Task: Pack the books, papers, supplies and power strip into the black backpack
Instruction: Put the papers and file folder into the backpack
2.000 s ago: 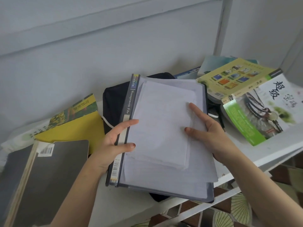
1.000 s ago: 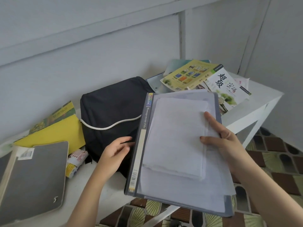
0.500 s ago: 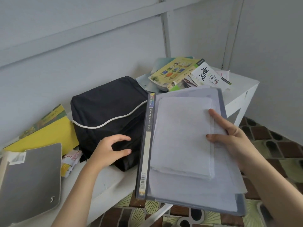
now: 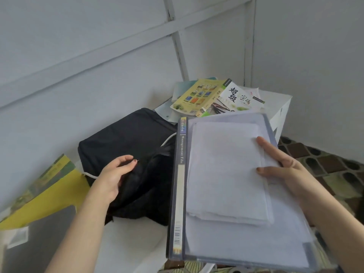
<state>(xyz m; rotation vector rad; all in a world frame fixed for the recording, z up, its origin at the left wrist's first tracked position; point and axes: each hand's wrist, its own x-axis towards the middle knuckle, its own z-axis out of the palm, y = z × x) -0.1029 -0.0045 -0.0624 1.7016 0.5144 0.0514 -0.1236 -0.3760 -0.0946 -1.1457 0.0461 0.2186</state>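
Note:
The black backpack (image 4: 126, 138) lies on the white table (image 4: 128, 239) against the wall, with a white cord (image 4: 89, 174) running across it. My left hand (image 4: 114, 176) grips the backpack's front fabric. My right hand (image 4: 285, 170) holds a blue-grey management file folder (image 4: 180, 174) with loose white papers (image 4: 224, 174) stacked on top, thumb pressing the sheets, out over the table's front edge to the right of the backpack.
A pile of books (image 4: 214, 97) sits at the table's far right corner. A yellow book (image 4: 49, 192) and a grey notebook (image 4: 39, 237) lie at the left. Patterned floor tiles (image 4: 325, 164) show to the right.
My right hand carried the folder and papers off the backpack, to the right. My left hand let go of the folder and took hold of the backpack's fabric.

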